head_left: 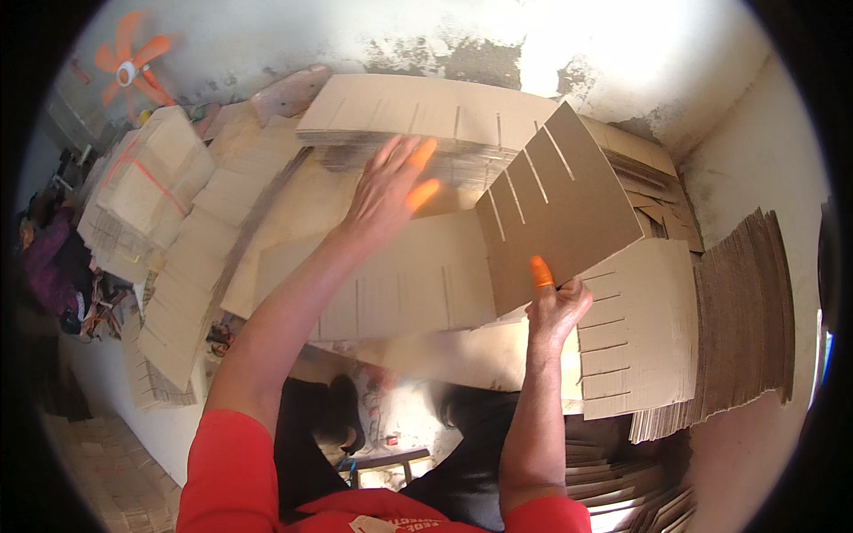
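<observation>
My right hand (558, 304) grips the lower edge of a brown slotted cardboard sheet (569, 213), its thumb in an orange finger cover pressed on the near face. The sheet stands tilted up, with several slits along its upper left side. Against its left edge a paler slotted cardboard panel (400, 280) stretches away; I cannot tell if the two are joined. My left hand (389, 185) is raised above that panel, fingers stretched, orange covers on two of them, holding nothing visible. Just beyond it lies a stack of slotted cardboard sheets (426, 102).
On the right are more slotted sheets (640, 329) and a tall stack of brown cardboard (745, 311). A tied cardboard bundle (151, 182) sits at the left, near long cardboard strips (182, 298). An orange fan (127, 71) stands at the back left, before the peeling wall (480, 60).
</observation>
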Motion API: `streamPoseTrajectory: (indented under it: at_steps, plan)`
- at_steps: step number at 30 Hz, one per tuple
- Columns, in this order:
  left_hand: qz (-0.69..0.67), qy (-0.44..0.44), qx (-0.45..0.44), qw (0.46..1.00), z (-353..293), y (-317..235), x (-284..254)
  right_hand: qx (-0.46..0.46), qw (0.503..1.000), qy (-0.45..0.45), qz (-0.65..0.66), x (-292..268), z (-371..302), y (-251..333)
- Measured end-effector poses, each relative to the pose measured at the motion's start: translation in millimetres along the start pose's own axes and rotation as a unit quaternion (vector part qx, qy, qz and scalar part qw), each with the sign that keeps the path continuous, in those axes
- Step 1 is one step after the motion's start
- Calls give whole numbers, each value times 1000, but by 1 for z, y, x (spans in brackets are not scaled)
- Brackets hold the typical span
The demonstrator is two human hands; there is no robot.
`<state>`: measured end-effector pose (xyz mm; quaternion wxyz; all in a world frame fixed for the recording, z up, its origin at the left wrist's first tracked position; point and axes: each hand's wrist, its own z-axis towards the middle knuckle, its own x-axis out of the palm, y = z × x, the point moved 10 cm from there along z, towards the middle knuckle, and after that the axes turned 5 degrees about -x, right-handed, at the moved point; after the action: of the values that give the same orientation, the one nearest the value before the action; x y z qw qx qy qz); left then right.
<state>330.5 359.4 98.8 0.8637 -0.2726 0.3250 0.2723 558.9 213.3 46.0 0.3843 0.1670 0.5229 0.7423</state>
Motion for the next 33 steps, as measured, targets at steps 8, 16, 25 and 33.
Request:
streamPoseTrajectory:
  at_steps: [8, 16, 25, 33]
  plan:
    - [160, 75, -50, 983, 77, 21, 137, 84, 995, -35, 37, -18, 14, -18]
    - [174, 92, 107, 975, 86, 5, 140, 65, 995, -37, 68, -27, 19, -15]
    - [74, 73, 45, 994, 121, 21, 98, 90, 993, -27, 65, -27, 21, -20]
    - [269, 83, 177, 943, 98, -3, 96, 71, 991, -52, 102, -36, 26, -19]
